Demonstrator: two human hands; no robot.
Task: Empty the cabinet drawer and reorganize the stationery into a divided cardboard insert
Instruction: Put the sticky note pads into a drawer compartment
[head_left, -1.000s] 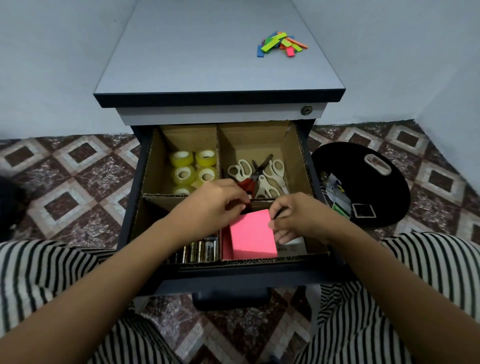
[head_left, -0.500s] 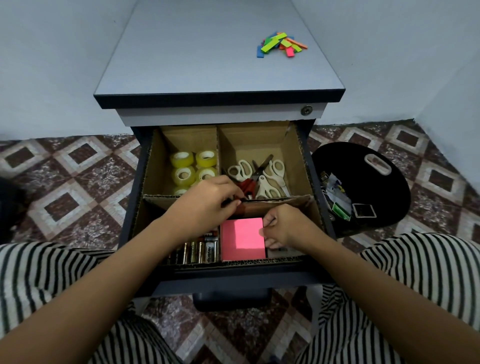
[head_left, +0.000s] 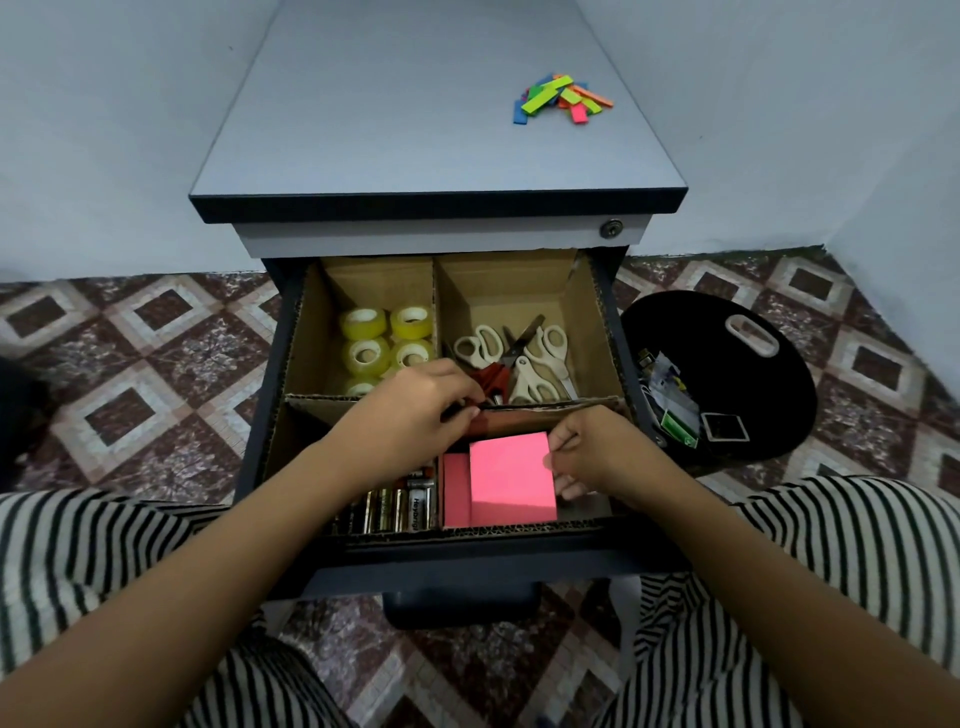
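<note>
Patterned tile floor surrounds the grey-topped cabinet.

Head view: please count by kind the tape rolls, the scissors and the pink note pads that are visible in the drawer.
Yellow tape rolls: 5 (1 partly hidden)
Scissors: 4 (3 with white handles, 1 with red handles)
Pink note pads: 2
Total: 11
</note>
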